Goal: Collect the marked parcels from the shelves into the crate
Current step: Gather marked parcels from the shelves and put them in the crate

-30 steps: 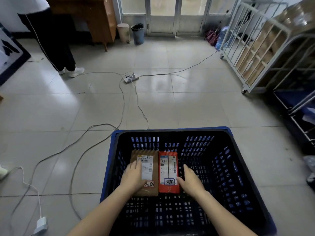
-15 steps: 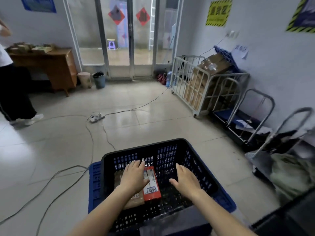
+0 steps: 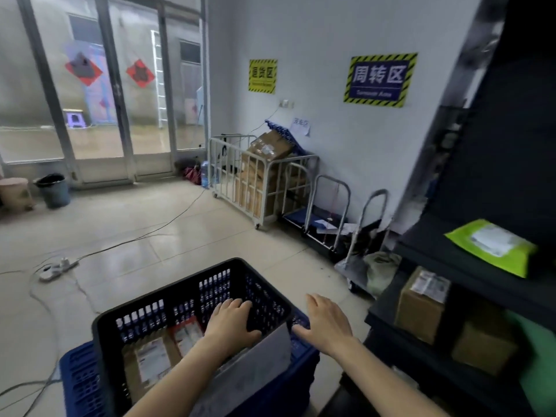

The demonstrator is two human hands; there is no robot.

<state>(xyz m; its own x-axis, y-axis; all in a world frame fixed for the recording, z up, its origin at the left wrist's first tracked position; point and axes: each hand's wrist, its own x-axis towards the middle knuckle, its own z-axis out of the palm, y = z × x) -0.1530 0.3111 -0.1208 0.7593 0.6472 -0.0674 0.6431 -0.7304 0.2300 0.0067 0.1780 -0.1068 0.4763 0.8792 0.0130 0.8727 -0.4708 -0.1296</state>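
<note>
Parcels (image 3: 150, 359), two, lie flat in the crate (image 3: 168, 296) beside the shelves (image 3: 430, 254); left hand (image 3: 230, 323) above it, right hand (image 3: 326, 323) past its rim, both slack and empty, probably freed for another pick.

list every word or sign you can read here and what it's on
"周转区", with what looks like "Turnover Area" small beneath: blue sign on the wall.
"退货区": yellow sign on the wall; its small lower line is blurred.
Too blurred to read: paper note, red door decorations, labels on the green parcel, the shelf box and the parcels in the crate.
</note>
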